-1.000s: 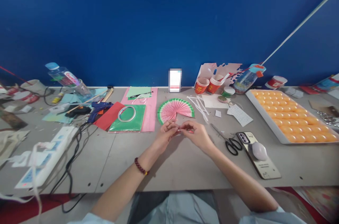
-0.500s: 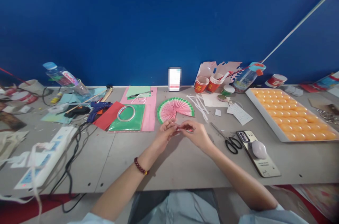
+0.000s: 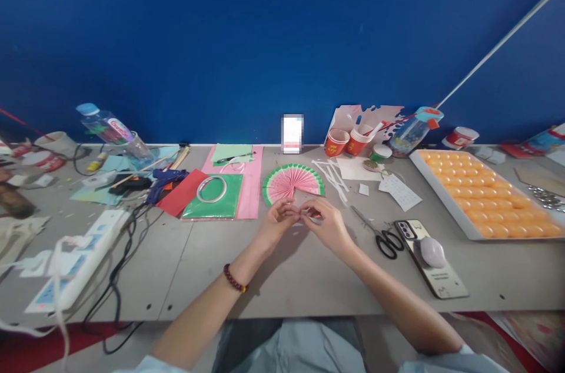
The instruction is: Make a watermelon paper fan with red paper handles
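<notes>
A pleated paper fan (image 3: 289, 180), pink with black specks and a green rim like a watermelon slice, lies on the table just beyond my hands. My left hand (image 3: 279, 221) and my right hand (image 3: 324, 221) meet in front of it, fingertips pinched close together. Whatever sits between the fingertips is too small and too covered to name; a bit of red shows by the right fingers. To the right of my right hand lie black-handled scissors (image 3: 387, 242), with white paper strips (image 3: 332, 180) farther back.
Left stand green paper packs (image 3: 216, 205) under a tape roll (image 3: 210, 189), a blue glue gun (image 3: 165, 185) and a power strip (image 3: 82, 261). On the right are a phone (image 3: 448, 279), red paper cups (image 3: 336, 143) and a tray of orange balls (image 3: 468, 229). A blue wall closes the back.
My hands stay in nearly the same place, fingertips still together, with only slight finger movement. The whole view has shifted a little.
</notes>
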`<action>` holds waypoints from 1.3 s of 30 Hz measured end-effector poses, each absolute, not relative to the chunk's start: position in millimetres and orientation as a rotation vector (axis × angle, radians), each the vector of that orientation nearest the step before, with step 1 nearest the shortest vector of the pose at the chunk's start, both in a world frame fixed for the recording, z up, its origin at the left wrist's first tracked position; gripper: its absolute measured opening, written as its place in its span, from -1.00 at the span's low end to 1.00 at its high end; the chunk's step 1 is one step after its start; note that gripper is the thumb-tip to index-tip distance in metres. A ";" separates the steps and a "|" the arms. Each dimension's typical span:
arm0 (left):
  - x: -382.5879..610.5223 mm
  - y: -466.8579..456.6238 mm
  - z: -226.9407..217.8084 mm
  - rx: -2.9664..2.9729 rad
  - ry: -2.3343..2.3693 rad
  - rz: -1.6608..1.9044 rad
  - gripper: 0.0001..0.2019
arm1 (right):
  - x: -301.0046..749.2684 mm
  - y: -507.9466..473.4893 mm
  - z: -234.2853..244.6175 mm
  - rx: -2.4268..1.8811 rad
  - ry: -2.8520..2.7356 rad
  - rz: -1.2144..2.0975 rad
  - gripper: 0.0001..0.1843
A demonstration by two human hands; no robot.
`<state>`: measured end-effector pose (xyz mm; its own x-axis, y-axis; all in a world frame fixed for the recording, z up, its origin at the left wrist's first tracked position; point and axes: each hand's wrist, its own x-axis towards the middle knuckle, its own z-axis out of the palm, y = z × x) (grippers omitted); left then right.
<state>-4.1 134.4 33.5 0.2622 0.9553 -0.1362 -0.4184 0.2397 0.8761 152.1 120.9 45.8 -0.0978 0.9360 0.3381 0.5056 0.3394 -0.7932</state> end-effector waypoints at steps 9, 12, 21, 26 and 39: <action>-8.3 137.9 36.5 0.860 0.866 1.162 -0.61 | 155.8 120.0 49.8 -1.355 -1.697 0.728 -0.83; -8.2 137.3 37.6 0.875 0.887 1.194 -0.63 | 156.2 120.5 50.6 -1.359 -1.680 0.758 -0.82; -7.4 136.6 37.2 0.871 0.931 1.226 -0.63 | 155.0 120.9 51.3 -1.381 -1.665 0.786 -0.83; -6.6 135.9 38.1 0.867 0.936 1.243 -0.64 | 155.2 121.1 51.3 -1.377 -1.667 0.798 -0.82; -4.9 134.4 38.8 0.873 0.967 1.250 -0.66 | 154.2 121.6 49.2 -1.378 -1.671 0.860 -0.83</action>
